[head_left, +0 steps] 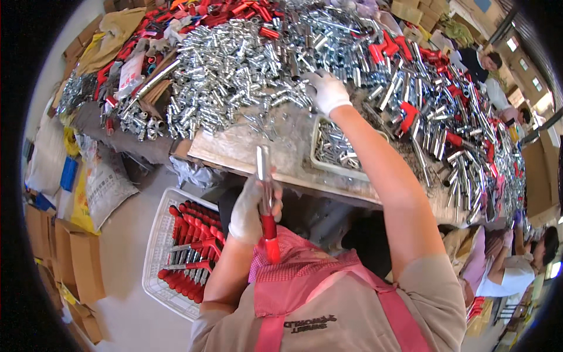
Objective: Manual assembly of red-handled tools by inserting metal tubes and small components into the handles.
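My left hand, in a white glove, is closed around a red-handled socket wrench. The wrench stands nearly upright in front of my pink apron, its shiny chrome socket end up and its red grip down. Across the table, my gloved right hand reaches to the edge of a heap of small chrome sockets. Its fingers are bent together among the metal pieces; what they grip, if anything, is too small to make out. Beneath that forearm is a pale tray of small metal parts.
A white plastic basket of red-handled tools stands on the floor at left. Red-gripped wrenches and chrome tubes cover the table's right side. Cardboard boxes and a white sack lie far left. Other people work at right.
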`<state>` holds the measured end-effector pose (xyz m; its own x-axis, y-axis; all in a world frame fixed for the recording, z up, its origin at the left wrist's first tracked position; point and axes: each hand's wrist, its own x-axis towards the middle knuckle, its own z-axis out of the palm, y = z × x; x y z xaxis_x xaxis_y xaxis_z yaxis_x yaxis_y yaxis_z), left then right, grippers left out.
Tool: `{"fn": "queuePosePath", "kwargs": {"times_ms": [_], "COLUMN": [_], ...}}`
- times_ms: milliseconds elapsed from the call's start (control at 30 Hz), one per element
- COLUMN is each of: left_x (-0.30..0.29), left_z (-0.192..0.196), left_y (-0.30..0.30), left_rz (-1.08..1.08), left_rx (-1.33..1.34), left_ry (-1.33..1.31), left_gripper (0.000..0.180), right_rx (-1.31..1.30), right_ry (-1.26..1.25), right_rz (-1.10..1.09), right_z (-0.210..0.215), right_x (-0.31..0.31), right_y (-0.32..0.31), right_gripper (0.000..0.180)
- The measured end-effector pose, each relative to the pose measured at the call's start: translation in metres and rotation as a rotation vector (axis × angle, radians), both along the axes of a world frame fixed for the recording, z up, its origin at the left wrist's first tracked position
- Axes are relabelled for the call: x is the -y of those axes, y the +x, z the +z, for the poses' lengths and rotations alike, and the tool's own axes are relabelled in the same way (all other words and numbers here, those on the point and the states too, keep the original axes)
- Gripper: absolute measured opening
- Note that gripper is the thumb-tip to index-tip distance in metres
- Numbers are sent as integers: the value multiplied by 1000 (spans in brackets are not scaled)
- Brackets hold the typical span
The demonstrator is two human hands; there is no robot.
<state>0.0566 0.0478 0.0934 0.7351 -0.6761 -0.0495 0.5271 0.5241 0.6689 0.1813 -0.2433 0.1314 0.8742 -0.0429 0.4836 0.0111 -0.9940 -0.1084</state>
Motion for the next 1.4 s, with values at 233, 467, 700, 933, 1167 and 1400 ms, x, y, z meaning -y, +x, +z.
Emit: {"fn": "queuePosePath", "kwargs": {"times_ms": [233, 467, 700, 933, 1167, 1400], "left_x": [-30, -26, -21, -26, -25, -28], "left_z": [4, 3, 6, -2, 0, 11], "left_y": [4, 21, 15, 1, -3, -6], "left_rz": [-38, -120, -88, 33, -89, -95], "left_rx": [384, 516, 795, 970, 290, 170], "left_ry": [266, 422, 519, 566, 352, 299], "left_gripper": [40, 35, 32, 35, 25, 36], "right_rx": [-284, -342, -356, -652, -756, -39], "right_ry": [107, 440, 186, 459, -152, 1949], "right_rz": [-70, 772, 838, 391, -96, 131], "right_z": [17, 105, 98, 57, 17, 22], "right_x": [15, -52, -60, -41, -25, -4], "right_y": [30, -104, -135, -119, -8, -49], "right_gripper": [20, 18, 18, 26, 41, 15]}}
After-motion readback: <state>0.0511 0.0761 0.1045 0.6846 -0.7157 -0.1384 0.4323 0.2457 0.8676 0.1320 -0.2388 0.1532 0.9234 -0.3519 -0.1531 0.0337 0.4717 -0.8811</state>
